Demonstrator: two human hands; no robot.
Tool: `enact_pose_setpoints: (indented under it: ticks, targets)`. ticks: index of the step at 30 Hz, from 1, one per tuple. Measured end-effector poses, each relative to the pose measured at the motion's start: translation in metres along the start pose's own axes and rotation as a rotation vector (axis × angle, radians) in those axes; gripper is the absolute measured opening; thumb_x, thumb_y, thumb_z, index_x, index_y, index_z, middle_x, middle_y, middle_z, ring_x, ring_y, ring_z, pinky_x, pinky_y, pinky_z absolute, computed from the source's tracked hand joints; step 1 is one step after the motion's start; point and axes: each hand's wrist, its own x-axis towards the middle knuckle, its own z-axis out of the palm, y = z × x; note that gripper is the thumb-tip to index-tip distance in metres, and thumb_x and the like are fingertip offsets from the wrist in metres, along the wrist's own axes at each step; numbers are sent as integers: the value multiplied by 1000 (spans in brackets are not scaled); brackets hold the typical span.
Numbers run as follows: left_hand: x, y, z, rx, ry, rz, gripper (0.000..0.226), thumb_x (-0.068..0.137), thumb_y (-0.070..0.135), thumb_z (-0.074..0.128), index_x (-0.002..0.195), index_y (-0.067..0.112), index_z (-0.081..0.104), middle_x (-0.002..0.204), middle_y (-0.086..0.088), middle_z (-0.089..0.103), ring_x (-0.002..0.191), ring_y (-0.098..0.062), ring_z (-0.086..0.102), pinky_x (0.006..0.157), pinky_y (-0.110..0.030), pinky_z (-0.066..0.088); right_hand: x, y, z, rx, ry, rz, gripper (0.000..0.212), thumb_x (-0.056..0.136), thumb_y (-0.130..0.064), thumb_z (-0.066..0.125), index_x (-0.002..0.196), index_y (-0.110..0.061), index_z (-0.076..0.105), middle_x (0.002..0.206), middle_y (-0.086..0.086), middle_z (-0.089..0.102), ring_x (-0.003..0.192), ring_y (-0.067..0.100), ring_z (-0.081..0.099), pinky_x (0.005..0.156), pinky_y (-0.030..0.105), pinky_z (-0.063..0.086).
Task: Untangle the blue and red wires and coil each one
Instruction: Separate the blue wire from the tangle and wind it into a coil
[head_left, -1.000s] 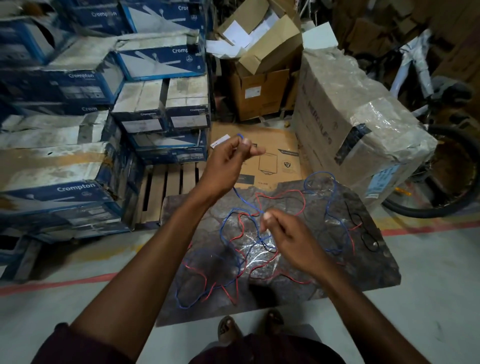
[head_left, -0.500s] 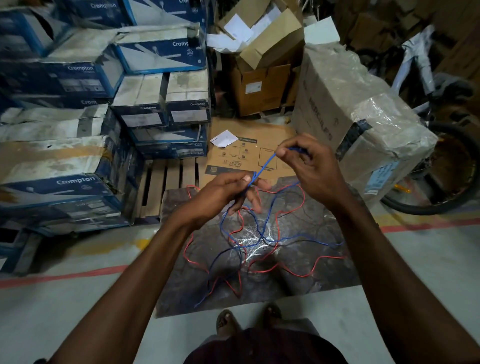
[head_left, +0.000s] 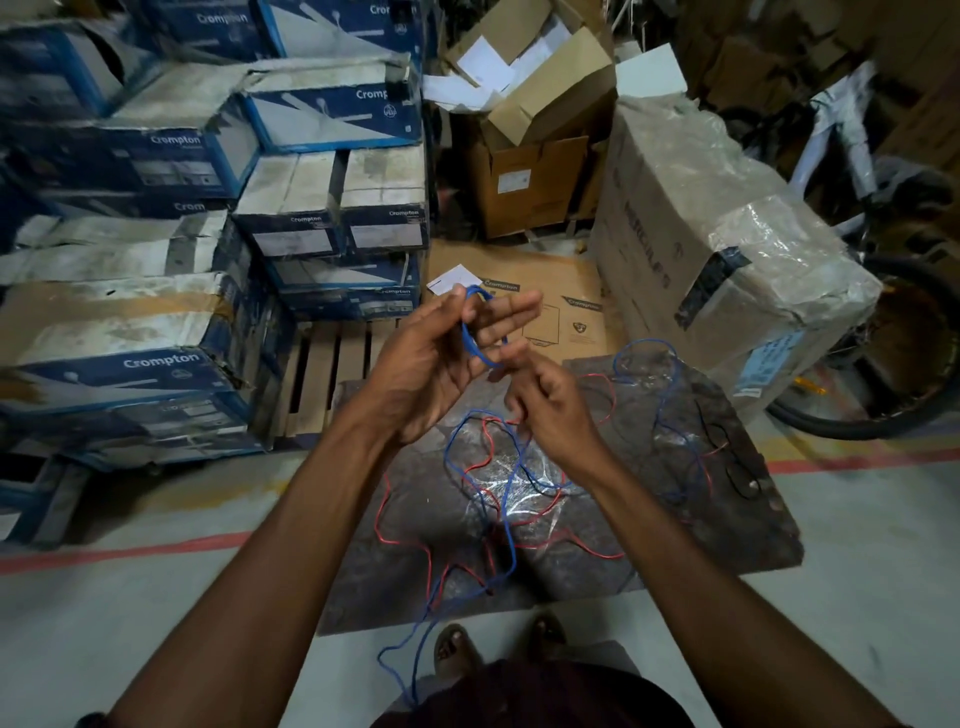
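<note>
A loop of blue wire (head_left: 466, 335) rings my outstretched left fingers (head_left: 511, 306), thumb pinning it; my right fingers (head_left: 524, 374) pinch its run above the tangled red wire (head_left: 377, 519).

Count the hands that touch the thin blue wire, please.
2. The left hand holds a small loop of the thin blue wire at its thumb; the right hand, just below, appears to pinch its lower end.

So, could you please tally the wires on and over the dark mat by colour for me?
blue insulated wire: 1, partly looped round the left hand
red insulated wire: 1
thin black wire: 1
Total: 3, taking each colour's strands as one wire, since the tangle hides the ends.
</note>
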Motion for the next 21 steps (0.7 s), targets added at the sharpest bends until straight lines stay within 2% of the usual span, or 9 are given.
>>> enact_pose_setpoints:
  ticks: [2,4,7,10,12,14,16,18,21]
  targets:
    - [2,1,2,-64,-3,13,36,109,24,27,81,11,44,141,-32,51,134,-38,51,103,-41,51,-12,-1,7,107,-54,88,38,112,-23,38,85,-29,64,54,-4,37,45,5,37,42,24,49]
    - [5,0,3,-102,27,33,36,109,23,28,81,10,46,143,-32,49,135,-38,50,102,-40,51,-22,-2,12,254,-115,195,35,112,-29,37,92,-23,65,56,-4,32,46,8,33,40,24,49]
    - [16,3,0,-65,87,123,37,109,22,30,79,10,50,141,-29,53,135,-32,51,101,-33,51,-34,-8,17,309,-209,358,34,113,-28,33,96,-13,58,56,-6,35,40,3,28,34,14,30]
    - [26,5,-10,187,174,211,41,107,23,32,75,14,56,139,-25,55,137,-29,50,118,-44,34,-48,-16,5,-149,-305,204,37,114,-25,32,91,-13,58,52,-17,47,45,-1,38,50,14,33]
    - [25,-4,-19,497,228,189,39,105,32,34,77,21,59,146,-18,50,138,-22,49,119,-46,32,-49,-24,-12,-559,-358,62,36,113,-33,36,90,-22,62,64,-28,56,60,-4,50,65,23,40]
    - [21,-17,-28,771,214,156,36,104,38,35,84,24,61,142,-10,56,136,-16,51,117,-46,36,-46,-36,-30,-769,-374,-34,33,111,-39,38,93,-24,62,69,-23,59,65,-2,51,70,35,45]
    - [14,-31,-37,1049,148,142,36,106,36,34,95,14,60,126,-2,65,125,-8,59,109,-43,44,-41,-50,-43,-814,-385,-136,31,108,-41,38,94,-25,59,68,-16,54,66,-1,49,69,39,46]
    - [6,-38,-37,1245,67,100,33,107,32,35,103,11,61,109,8,70,101,3,67,94,-34,52,-33,-60,-54,-794,-366,-202,26,106,-42,39,95,-29,59,71,-20,52,68,-7,48,68,39,45]
    - [-5,-38,-30,1297,-12,29,28,106,37,36,105,31,63,89,14,74,68,-8,71,75,-31,52,-15,-68,-69,-764,-267,-293,25,104,-41,46,95,-27,64,78,-15,58,75,5,57,69,42,49]
